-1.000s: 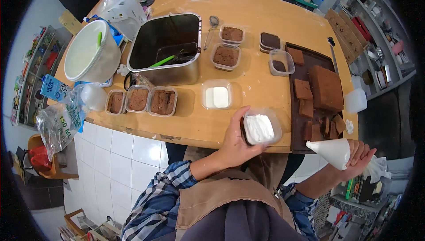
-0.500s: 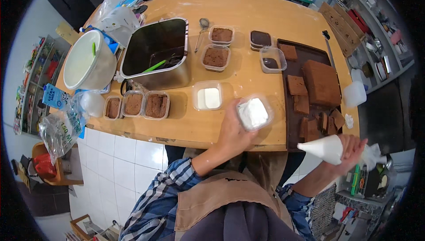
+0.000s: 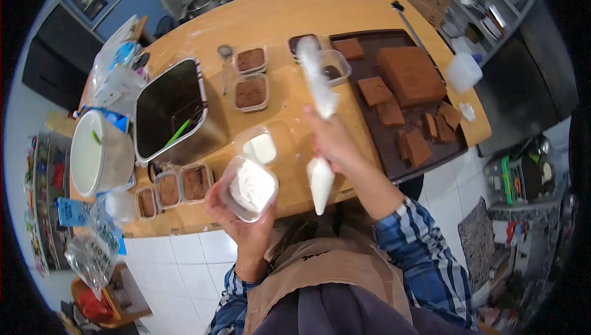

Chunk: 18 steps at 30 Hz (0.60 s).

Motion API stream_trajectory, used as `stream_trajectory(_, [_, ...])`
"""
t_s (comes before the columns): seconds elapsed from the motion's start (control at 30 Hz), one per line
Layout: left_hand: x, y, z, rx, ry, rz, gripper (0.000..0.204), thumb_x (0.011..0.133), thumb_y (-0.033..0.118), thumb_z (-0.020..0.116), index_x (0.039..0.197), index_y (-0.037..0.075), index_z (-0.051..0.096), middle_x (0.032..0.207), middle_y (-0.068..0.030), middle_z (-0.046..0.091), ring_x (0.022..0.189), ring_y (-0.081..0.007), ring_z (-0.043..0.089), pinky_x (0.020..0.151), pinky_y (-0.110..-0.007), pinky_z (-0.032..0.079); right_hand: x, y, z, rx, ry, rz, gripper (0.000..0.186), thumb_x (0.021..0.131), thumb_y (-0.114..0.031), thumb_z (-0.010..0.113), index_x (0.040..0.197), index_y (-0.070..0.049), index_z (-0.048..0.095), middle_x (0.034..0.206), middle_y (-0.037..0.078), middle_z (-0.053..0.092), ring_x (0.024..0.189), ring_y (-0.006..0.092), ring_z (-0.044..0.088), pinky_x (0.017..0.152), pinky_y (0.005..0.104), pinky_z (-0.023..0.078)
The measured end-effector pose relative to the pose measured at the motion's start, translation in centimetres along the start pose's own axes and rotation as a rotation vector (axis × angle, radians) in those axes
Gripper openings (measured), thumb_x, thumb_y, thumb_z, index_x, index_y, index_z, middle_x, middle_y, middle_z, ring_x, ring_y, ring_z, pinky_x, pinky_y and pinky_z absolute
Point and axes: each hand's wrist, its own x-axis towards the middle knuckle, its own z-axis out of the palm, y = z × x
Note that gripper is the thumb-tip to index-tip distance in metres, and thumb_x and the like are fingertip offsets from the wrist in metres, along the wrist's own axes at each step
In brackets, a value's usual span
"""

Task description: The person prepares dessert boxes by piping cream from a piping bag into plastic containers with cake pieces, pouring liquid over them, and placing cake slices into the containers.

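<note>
Tilted in my left hand [image 3: 243, 227] is a clear square plastic tub [image 3: 251, 188] with white cream inside, its fingers wrapped round the sides. My right hand [image 3: 335, 141] grips a piping bag [image 3: 321, 186] of white cream by its middle. The bag's tip points down toward my apron, and its loose twisted top sticks up behind the hand. Just beyond the held tub stands another clear tub [image 3: 260, 148] with white cream in it. Two brown cake tubs [image 3: 251, 92] sit farther back, and a tub with a dark layer [image 3: 332, 69] is partly behind the bag's top.
On the right, a dark tray [image 3: 385, 156] carries a large brown cake block [image 3: 411, 76] and several cut pieces. To the left stand a deep metal pan [image 3: 212, 119] with a green-handled utensil, a white bucket [image 3: 101, 156] and several filled cake tubs [image 3: 196, 182]. A small sieve [image 3: 225, 52] lies behind.
My right hand has swung left from the tray's front corner to the table's middle, turning the piping bag tip toward me. My left hand has brought the tub left and nearer; the view has shifted.
</note>
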Motion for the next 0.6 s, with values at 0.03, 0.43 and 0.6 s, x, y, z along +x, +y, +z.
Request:
stream_trajectory(0.03, [-0.1,-0.2,-0.3,-0.008,-0.013,-0.003,0.075,0.056,0.003,0.067,0.116,0.005,0.022,0.113,-0.0115,0.037,0.108,-0.0229,0.038,0.095,-0.035,0.03,-0.1,-0.3,0.8,-0.062,-0.021,-0.036,0.036,0.081,-0.04,0.051,0.07,-0.006,0.046,0.044,-0.003,0.036,0.034,0.0077,0.034,0.032,0.0258,0.028])
stream_trajectory(0.43, [-0.5,-0.3,0.1,-0.004,-0.143,-0.055,0.078,0.056,0.004,0.072,0.114,0.004,0.021,0.113,-0.014,0.036,0.108,-0.0226,0.038,0.093,-0.035,0.032,-0.8,-0.9,-3.4,-0.89,0.135,-0.537,0.049,0.071,-0.026,0.063,0.103,0.007,0.047,0.082,0.017,0.055,0.076,0.0265,0.053,0.068,0.0332,0.043])
stream_trajectory(0.6, [-0.5,-0.4,-0.2,0.025,-0.14,-0.049,0.08,0.056,0.005,0.073,0.115,0.004,0.02,0.114,-0.0138,0.035,0.108,-0.023,0.038,0.093,-0.034,0.032,-1.5,-4.6,-11.1,-1.168,0.435,-0.828,0.021,0.067,-0.01,0.061,0.086,-0.001,0.057,0.086,0.017,0.055,0.083,0.0325,0.049,0.075,0.0384,0.039])
